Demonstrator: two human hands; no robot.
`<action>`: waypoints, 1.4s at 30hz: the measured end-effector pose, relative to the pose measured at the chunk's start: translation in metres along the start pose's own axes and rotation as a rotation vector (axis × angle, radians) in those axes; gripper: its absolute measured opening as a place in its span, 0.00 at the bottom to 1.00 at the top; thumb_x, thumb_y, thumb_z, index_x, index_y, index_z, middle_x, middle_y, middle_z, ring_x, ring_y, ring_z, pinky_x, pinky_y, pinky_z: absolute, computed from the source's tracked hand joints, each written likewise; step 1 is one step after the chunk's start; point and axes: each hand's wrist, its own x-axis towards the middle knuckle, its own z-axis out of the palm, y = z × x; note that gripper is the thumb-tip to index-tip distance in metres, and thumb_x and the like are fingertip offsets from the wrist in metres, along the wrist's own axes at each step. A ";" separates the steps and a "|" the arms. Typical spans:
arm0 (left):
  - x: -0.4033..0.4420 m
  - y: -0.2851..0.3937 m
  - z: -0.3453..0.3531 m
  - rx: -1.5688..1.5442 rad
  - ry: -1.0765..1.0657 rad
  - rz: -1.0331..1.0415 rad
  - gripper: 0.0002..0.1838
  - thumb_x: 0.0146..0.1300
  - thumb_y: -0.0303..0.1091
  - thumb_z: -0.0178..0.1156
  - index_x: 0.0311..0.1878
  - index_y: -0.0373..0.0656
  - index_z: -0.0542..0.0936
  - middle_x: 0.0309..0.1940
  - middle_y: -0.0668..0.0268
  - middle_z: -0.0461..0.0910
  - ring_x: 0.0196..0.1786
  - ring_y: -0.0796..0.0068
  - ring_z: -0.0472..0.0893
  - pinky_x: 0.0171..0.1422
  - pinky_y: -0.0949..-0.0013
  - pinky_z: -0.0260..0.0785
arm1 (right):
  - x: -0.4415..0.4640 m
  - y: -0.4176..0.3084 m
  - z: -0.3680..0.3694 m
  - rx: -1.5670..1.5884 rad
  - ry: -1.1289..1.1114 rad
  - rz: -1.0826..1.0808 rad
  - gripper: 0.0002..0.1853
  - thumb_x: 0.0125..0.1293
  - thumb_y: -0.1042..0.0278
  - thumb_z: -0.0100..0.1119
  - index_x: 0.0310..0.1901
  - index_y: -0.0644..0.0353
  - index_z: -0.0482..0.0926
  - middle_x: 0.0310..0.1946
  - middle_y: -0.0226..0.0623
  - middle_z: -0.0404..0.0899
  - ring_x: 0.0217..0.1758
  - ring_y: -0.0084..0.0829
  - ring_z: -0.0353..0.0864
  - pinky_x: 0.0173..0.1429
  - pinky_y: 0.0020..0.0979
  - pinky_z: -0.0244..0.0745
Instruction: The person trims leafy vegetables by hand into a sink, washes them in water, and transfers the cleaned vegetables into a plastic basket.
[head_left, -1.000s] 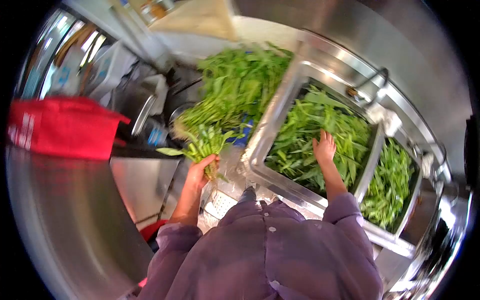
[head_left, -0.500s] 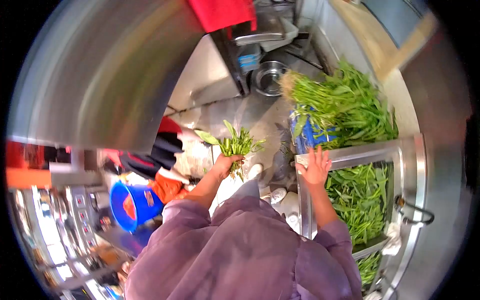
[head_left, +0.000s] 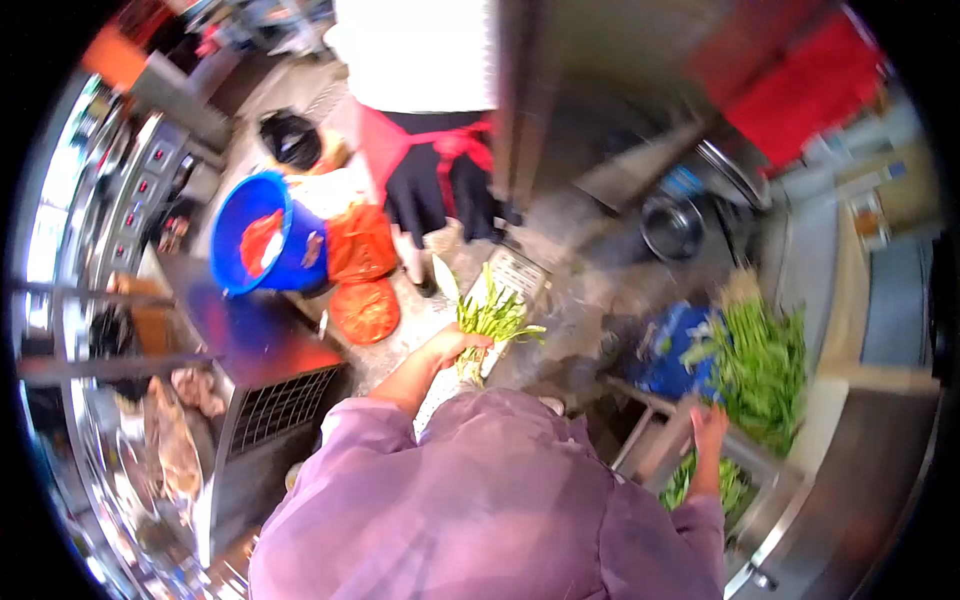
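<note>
My left hand (head_left: 450,346) is closed round a small bunch of leafy green vegetables (head_left: 492,316), its stems and leaves pointing away from me over the floor. On the other side, my right hand (head_left: 709,426) is above the metal sink (head_left: 640,438), with nothing visible in it; motion smears its fingers. Loose greens (head_left: 690,482) lie inside the sink, partly covered by my right forearm. Just beyond that hand, a large pile of long-stemmed greens (head_left: 757,370) rests beside and partly over something blue (head_left: 678,352).
Another person in a white top and a red-and-black apron (head_left: 430,180) stands ahead. To the left are a blue bucket (head_left: 222,245), an orange-red bag (head_left: 360,245) and a metal counter (head_left: 190,290). A round steel bowl (head_left: 672,226) sits at the far right, near a red cloth (head_left: 805,95).
My view has swung left, bringing the other person and more of the bucket side into sight. My right hand has lost its spread pose and is blurred. The bunch stays in my left hand.
</note>
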 end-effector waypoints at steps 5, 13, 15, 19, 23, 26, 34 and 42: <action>-0.094 0.018 -0.156 -0.163 0.472 0.235 0.16 0.44 0.27 0.63 0.38 0.37 0.73 0.26 0.64 0.76 0.28 0.72 0.76 0.29 0.69 0.70 | 0.010 -0.011 0.013 -0.028 -0.004 0.151 0.38 0.50 0.40 0.54 0.57 0.59 0.63 0.57 0.50 0.60 0.61 0.49 0.57 0.63 0.40 0.54; -0.167 0.135 -0.387 -0.589 1.043 0.542 0.16 0.53 0.48 0.58 0.40 0.49 0.72 0.29 0.63 0.74 0.26 0.66 0.72 0.25 0.64 0.63 | -0.027 -0.067 -0.020 -0.073 -0.096 0.408 0.35 0.52 0.44 0.52 0.57 0.59 0.62 0.51 0.52 0.65 0.54 0.50 0.65 0.55 0.42 0.62; -0.164 0.114 -0.376 -0.520 1.411 0.516 0.15 0.51 0.48 0.58 0.35 0.49 0.72 0.19 0.66 0.68 0.16 0.70 0.66 0.15 0.70 0.58 | -0.025 -0.034 0.008 -0.070 0.027 0.383 0.33 0.53 0.46 0.52 0.56 0.60 0.62 0.50 0.53 0.66 0.53 0.50 0.65 0.55 0.42 0.63; -0.121 -0.022 -0.363 -0.431 0.807 0.568 0.14 0.56 0.43 0.51 0.35 0.41 0.75 0.18 0.61 0.72 0.14 0.65 0.67 0.18 0.65 0.63 | -0.070 -0.031 -0.005 0.157 0.115 0.378 0.32 0.55 0.46 0.50 0.54 0.66 0.65 0.50 0.54 0.67 0.55 0.49 0.64 0.58 0.41 0.60; -0.046 -0.114 -0.283 -0.157 0.619 -0.315 0.10 0.53 0.41 0.52 0.30 0.43 0.70 0.16 0.63 0.64 0.15 0.66 0.63 0.19 0.62 0.60 | -0.083 0.011 0.034 0.311 0.290 0.390 0.29 0.52 0.53 0.55 0.50 0.66 0.68 0.51 0.51 0.67 0.55 0.47 0.64 0.60 0.38 0.58; 0.065 -0.171 -0.254 0.316 0.497 -0.375 0.11 0.54 0.40 0.52 0.36 0.44 0.71 0.20 0.65 0.68 0.19 0.68 0.68 0.21 0.64 0.64 | -0.097 0.018 0.024 0.394 0.323 0.506 0.27 0.54 0.55 0.55 0.51 0.65 0.67 0.51 0.50 0.67 0.55 0.46 0.64 0.59 0.38 0.59; 0.115 -0.044 0.129 1.012 0.006 0.144 0.16 0.53 0.36 0.55 0.41 0.36 0.75 0.30 0.62 0.77 0.27 0.74 0.76 0.27 0.74 0.68 | -0.137 0.084 0.044 0.276 -0.162 0.763 0.34 0.58 0.48 0.50 0.63 0.49 0.51 0.65 0.37 0.44 0.65 0.43 0.50 0.59 0.53 0.55; 0.173 -0.059 0.353 1.194 -0.436 0.377 0.14 0.49 0.35 0.60 0.39 0.40 0.77 0.30 0.64 0.78 0.30 0.77 0.75 0.33 0.75 0.68 | -0.176 0.116 0.157 0.212 -0.706 0.837 0.34 0.51 0.50 0.57 0.59 0.57 0.61 0.59 0.43 0.60 0.60 0.44 0.61 0.58 0.50 0.58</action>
